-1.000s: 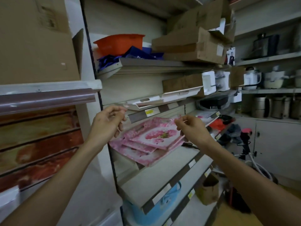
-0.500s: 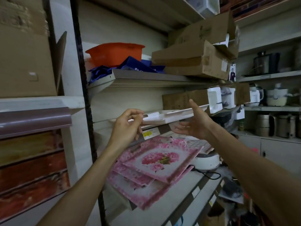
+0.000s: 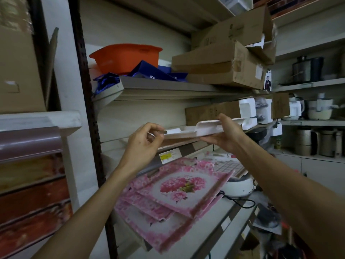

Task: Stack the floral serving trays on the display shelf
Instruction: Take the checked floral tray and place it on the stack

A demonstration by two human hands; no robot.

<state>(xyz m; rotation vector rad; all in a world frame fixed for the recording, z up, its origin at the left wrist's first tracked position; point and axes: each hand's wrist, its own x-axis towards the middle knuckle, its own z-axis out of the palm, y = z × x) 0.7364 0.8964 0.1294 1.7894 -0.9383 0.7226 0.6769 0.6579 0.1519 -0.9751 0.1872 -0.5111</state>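
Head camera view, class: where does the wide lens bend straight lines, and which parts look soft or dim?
Head view: the dark shelf upright bows near the left edge; the left hand and right hand on the white tray look slightly soft; lighting is dim and flat, with no strong glare on the floral trays.

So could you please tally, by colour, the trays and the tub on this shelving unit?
Pink floral trays: 3 visible in the stack
White tray, held by left hand and right hand: 1
Orange tub: 1
Total: 5

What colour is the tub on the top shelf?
Orange tub, clearest in the head view.
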